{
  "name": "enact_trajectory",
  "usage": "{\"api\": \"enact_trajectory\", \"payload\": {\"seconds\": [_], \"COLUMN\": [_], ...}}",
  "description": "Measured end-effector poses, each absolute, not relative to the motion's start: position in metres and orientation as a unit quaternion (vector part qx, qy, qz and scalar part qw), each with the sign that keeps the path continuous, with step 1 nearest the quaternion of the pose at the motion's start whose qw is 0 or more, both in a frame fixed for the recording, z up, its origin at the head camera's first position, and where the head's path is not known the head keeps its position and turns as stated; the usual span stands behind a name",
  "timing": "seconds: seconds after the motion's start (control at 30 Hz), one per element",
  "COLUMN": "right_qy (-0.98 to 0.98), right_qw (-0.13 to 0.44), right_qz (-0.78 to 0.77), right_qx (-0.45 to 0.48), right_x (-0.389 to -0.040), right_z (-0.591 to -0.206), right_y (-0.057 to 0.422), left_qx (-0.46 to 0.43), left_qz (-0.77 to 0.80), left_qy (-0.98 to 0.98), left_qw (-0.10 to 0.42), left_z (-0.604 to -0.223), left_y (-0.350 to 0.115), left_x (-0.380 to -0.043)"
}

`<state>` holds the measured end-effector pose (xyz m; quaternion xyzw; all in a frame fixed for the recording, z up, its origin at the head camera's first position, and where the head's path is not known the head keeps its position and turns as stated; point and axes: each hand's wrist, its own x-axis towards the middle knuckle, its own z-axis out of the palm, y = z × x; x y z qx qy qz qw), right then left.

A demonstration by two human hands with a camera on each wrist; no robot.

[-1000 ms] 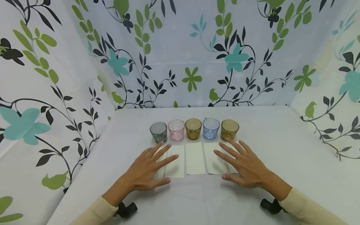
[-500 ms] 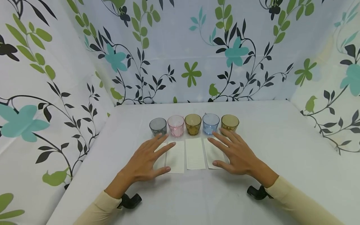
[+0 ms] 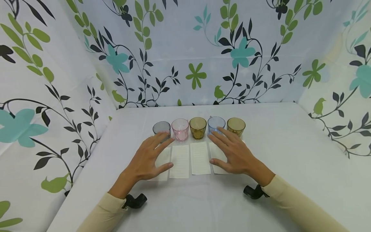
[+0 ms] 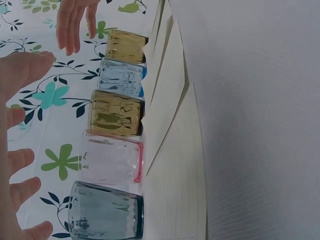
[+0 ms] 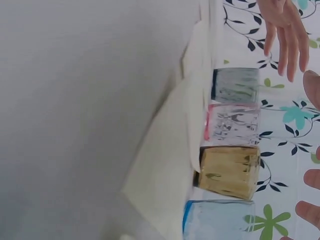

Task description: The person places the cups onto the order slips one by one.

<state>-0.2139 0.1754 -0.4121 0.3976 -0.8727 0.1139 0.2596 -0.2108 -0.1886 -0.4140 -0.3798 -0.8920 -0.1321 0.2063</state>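
My left hand [image 3: 147,158] hovers with spread fingers over the leftmost paper slip [image 3: 163,162], its fingertips near the grey glass [image 3: 160,127]. My right hand [image 3: 234,153] is likewise spread, above the papers on the right, and its fingertips overlap the blue glass [image 3: 215,122] in the head view. Neither holds anything. Between the hands stand a pink glass [image 3: 180,129] and an amber glass [image 3: 198,128]. A second amber glass [image 3: 236,125] ends the row at right. Cream paper slips [image 3: 179,162] lie in front of the glasses; in the wrist views some edges lift off the table.
A white cloth covers the table [image 3: 191,206]. Behind it hangs a leaf-patterned curtain [image 3: 174,48], which also runs along both sides. Black wrist cameras [image 3: 136,201] hang below the sleeves.
My right hand has moved left and forward over the papers. My left hand has shifted slightly forward, uncovering more of the leftmost slip. The head view has tilted a little; the glasses stay in place.
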Motion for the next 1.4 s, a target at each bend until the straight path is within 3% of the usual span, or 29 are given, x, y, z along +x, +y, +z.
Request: {"api": "enact_trajectory", "payload": {"seconds": [0.53, 1.4], "right_qy": [-0.863, -0.882], "right_qw": [0.261, 0.192], "right_qz": [0.122, 0.117], "right_qx": [0.416, 0.414], "right_x": [-0.239, -0.272], "right_z": [-0.391, -0.378], "right_y": [0.135, 0.077], "left_qx": [-0.341, -0.276], "left_qz": [-0.192, -0.235], "left_qy": [-0.890, -0.913], "left_qw": [0.234, 0.190], "left_z": [-0.409, -0.408], "left_y": [-0.195, -0.212], "left_x": [-0.235, -0.261]}}
